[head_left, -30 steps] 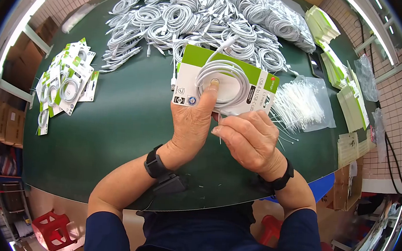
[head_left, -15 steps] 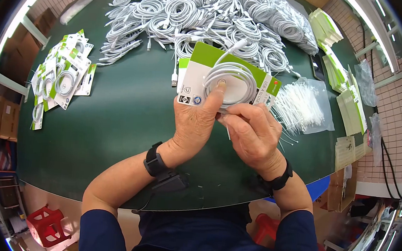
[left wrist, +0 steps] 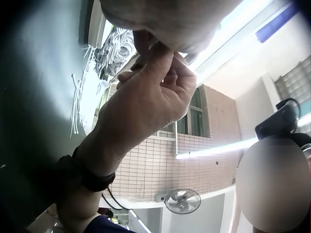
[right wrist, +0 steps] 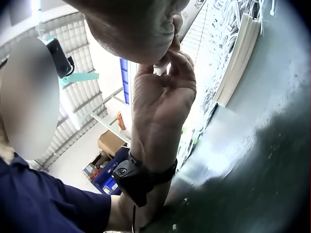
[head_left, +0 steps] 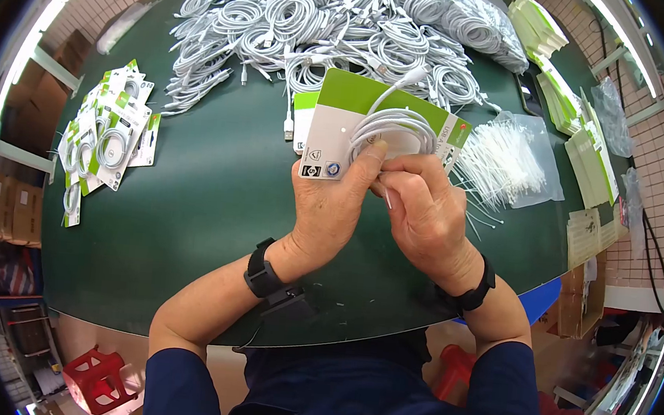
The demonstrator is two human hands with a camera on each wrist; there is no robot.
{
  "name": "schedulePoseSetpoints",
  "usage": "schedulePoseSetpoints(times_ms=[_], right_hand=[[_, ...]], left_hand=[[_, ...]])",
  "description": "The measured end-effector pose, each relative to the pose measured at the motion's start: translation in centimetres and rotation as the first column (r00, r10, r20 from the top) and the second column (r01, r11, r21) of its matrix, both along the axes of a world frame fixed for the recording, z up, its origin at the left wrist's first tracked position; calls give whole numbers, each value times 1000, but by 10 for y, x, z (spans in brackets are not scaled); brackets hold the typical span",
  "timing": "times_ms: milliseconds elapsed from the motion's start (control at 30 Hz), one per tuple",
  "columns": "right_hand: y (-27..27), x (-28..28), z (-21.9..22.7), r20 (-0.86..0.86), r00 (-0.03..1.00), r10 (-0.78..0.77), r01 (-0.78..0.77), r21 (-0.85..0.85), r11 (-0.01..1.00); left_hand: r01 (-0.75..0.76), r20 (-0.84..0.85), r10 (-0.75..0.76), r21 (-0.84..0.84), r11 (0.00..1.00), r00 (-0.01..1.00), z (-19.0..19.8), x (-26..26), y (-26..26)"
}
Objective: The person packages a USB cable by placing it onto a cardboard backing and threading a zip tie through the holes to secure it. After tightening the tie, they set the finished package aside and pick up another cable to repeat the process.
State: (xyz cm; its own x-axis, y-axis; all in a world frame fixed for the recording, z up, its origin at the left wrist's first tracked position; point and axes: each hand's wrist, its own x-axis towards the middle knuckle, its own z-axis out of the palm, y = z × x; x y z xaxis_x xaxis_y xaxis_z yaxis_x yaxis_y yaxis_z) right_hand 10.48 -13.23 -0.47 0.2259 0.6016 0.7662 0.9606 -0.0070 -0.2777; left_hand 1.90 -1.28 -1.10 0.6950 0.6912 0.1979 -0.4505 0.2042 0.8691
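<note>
In the head view my left hand [head_left: 330,207] grips a green and white packaging card [head_left: 330,133], its thumb pressing a coiled white USB cable [head_left: 393,123] against the front. The cable's upper end sticks out past the card's top edge. At the card's lower edge my right hand [head_left: 430,223] pinches a thin white cable tie [head_left: 388,199], its short tail showing between the fingers. The left wrist view shows the right hand [left wrist: 146,102] with fingertips drawn together; the card's back is mostly hidden there.
A big heap of coiled cables [head_left: 284,20] covers the table's far side. Carded cables [head_left: 112,124] lie piled at left. Loose cable ties [head_left: 503,159] spread on a plastic bag at right, near stacks of cards [head_left: 588,177]. Another card stack [right wrist: 238,60] stands behind the hands.
Both hands and the card have shifted slightly right, and the card tilts more. The right hand has moved up closer to the coil, and its fingers now cover the coil's lower right.
</note>
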Motion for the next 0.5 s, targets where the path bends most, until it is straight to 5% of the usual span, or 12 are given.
schedulePoseSetpoints(times_ms=[267, 500], right_hand=[[-1, 3, -9, -93, 995, 23, -19, 44, 999], [-2, -1, -5, 17, 999, 32, -33, 99, 995]], left_hand=[[33, -41, -31, 32, 999, 999, -5, 3, 5], [36, -66, -32, 59, 998, 997, 2, 3, 9]])
